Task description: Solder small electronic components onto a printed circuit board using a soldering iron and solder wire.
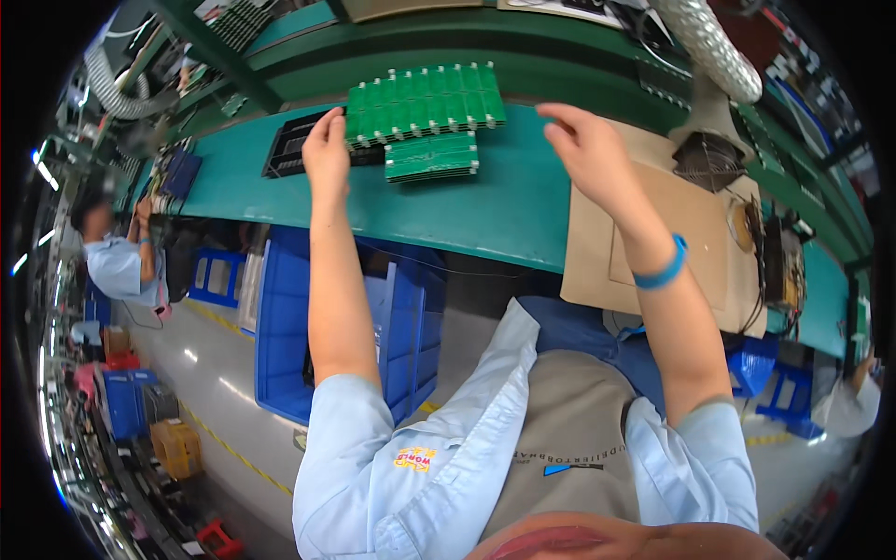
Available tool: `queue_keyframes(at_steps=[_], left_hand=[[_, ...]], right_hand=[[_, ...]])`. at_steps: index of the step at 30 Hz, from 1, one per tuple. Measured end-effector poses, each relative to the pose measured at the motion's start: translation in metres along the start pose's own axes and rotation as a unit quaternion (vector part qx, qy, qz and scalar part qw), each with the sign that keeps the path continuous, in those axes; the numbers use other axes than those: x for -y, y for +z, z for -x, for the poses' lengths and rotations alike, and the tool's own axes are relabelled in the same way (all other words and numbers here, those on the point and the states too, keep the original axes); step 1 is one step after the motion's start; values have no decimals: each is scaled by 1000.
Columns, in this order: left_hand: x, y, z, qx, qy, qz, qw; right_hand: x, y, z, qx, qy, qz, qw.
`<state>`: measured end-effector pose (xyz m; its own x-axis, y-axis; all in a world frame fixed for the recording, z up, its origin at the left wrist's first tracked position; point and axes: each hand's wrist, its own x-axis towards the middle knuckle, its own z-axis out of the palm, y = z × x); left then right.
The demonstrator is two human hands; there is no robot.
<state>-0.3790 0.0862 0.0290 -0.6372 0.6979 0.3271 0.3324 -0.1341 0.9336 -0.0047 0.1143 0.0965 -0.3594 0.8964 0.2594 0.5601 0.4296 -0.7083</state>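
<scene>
A stack of green circuit boards with small white parts along its edges lies on the green bench. A smaller stack of similar boards sits on its near side, partly covered by it. My left hand is at the left end of the larger stack, fingers slightly bent; whether they touch the boards cannot be made out. To the right of the stacks, my right hand hovers apart from them, thumb and forefinger spread and nothing held. A blue band circles my right wrist.
Behind my left hand is a black tray. Brown cardboard covers the bench at right, near a fan under a silver duct. Blue bins stand below the bench edge. Another person sits far left.
</scene>
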Motion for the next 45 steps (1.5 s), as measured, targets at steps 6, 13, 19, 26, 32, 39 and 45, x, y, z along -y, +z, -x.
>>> queue_keyframes(at_steps=[6, 13, 19, 26, 32, 39, 45], left_hand=[[5, 0, -17, 7, -16, -65, 998], [10, -17, -13, 46, -66, -17, 997], [5, -6, -13, 46, -77, -29, 996], [-5, -10, -17, 47, -91, -39, 994], [-2, -13, -22, 56, -73, -53, 994], [-2, -10, -19, 56, -78, 3, 995], [0, -18, -23, 83, -82, 1, 993]], right_hand=[[-45, 61, -55, -19, 5, 4, 1000], [-46, 93, -70, 9, 2, -38, 999], [-43, 78, -59, 60, 54, -103, 991], [-40, 81, -66, 54, 73, -97, 991], [-33, 79, -66, 60, 73, -94, 991], [-37, 78, -65, 33, 63, -92, 993], [-16, 67, -66, 73, 70, -103, 990]])
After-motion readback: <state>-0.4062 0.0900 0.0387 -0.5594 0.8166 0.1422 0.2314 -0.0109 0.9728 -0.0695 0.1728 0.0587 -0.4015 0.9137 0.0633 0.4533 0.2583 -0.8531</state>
